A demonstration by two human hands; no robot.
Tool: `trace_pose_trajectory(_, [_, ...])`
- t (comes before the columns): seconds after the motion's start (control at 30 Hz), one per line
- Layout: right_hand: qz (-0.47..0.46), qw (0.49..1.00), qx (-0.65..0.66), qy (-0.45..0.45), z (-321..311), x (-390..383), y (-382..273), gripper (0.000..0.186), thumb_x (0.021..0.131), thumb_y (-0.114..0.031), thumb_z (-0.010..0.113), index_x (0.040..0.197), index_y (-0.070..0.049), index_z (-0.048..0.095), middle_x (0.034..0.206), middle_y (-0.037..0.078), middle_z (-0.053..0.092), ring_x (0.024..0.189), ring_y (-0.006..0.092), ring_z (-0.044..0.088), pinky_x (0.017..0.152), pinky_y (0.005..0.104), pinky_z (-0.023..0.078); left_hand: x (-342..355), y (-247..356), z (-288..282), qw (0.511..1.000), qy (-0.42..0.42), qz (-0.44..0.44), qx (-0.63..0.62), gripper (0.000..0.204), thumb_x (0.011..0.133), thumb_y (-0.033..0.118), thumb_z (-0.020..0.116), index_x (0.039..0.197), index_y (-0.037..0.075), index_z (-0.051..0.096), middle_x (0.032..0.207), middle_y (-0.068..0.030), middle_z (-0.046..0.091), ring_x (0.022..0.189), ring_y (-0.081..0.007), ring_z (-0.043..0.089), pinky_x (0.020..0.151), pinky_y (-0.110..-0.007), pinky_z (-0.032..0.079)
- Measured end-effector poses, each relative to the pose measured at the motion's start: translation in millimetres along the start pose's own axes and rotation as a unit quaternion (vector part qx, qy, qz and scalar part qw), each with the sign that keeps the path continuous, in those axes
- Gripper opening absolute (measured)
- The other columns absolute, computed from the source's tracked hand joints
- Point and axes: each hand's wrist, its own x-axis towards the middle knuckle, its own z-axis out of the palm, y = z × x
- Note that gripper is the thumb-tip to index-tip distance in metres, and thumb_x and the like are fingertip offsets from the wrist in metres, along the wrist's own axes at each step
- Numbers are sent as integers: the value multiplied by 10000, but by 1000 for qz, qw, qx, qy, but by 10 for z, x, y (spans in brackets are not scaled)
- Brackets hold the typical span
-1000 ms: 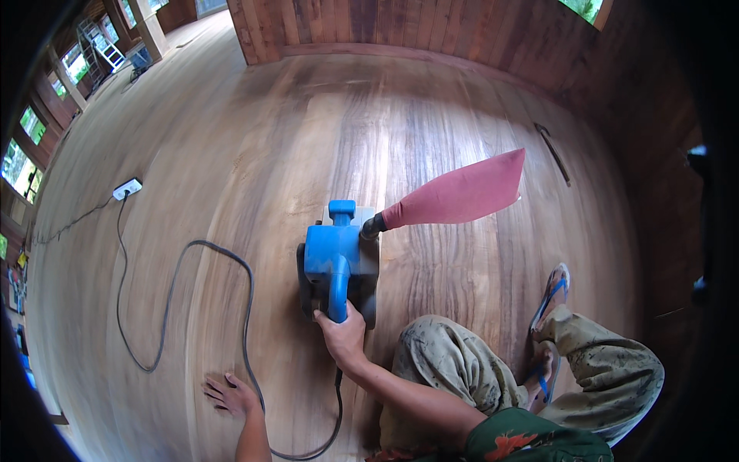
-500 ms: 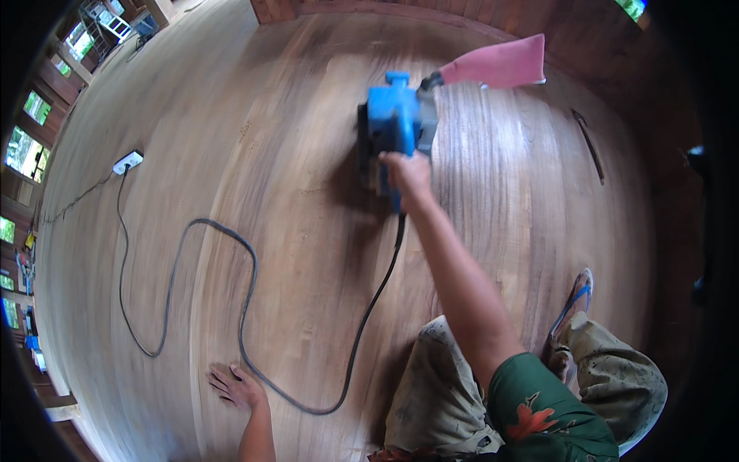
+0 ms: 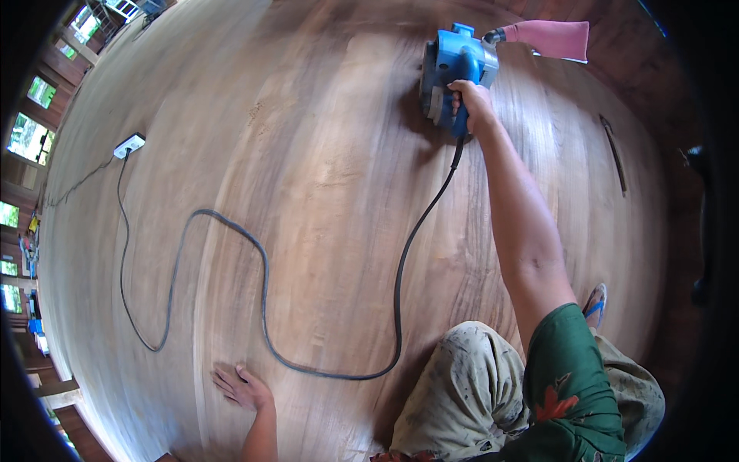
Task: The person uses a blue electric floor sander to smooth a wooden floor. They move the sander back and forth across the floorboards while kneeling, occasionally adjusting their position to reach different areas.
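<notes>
My right arm reaches far forward, and my right hand (image 3: 474,104) is wrapped round the rear handle of a blue belt sander (image 3: 454,58) resting on the wooden floor (image 3: 315,169) at the upper right. A pink cloth dust bag (image 3: 548,38) sticks out from the sander's black outlet toward the right. A black cord (image 3: 399,285) runs from the handle in wide loops to a white power strip (image 3: 129,144) on the left. My left hand (image 3: 239,385) lies on the floor with fingers spread, just left of the cord.
A long dark bar (image 3: 613,154) lies on the floor at the right, near the wooden wall (image 3: 631,69). Ladders (image 3: 115,15) stand at the far upper left. Tools (image 3: 29,246) are along the far left side. My bent knee (image 3: 454,369) is at the lower right.
My right hand and the sander have moved forward and to the right, away from my body, drawing the cord out with them. My left hand has shifted slightly right on the floor.
</notes>
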Motion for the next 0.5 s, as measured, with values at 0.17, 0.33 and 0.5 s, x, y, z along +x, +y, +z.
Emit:
trace_pose_trajectory(0.17, [-33, 999, -8, 16, -47, -391, 167, 164, 788, -113, 724, 671, -58, 623, 609, 50, 590, 503, 171, 550, 506, 329, 444, 6, 38, -5, 1000, 8, -9, 13, 723, 1056, 602, 366, 1655, 209, 270, 1721, -98, 236, 1576, -306, 235, 1232, -567, 234])
trace_pose_trajectory(0.33, [-29, 999, -5, 29, -57, -1096, 394, 160, 803, -105, 721, 686, -44, 631, 601, 44, 595, 508, 154, 551, 507, 325, 433, 3, 42, 27, 1000, 0, -6, 11, 728, 1055, 604, 369, 1660, 217, 254, 1725, -97, 223, 1580, -311, 227, 1238, -568, 227])
trace_pose_trajectory(0.5, [-43, 998, -17, 49, 20, -1924, 632, 158, 807, -110, 731, 723, -56, 609, 592, 27, 589, 496, 127, 537, 488, 316, 413, 31, 52, 51, 1000, 9, -6, 0, 737, 1048, 611, 379, 1659, 218, 254, 1727, -92, 218, 1578, -309, 230, 1233, -591, 225])
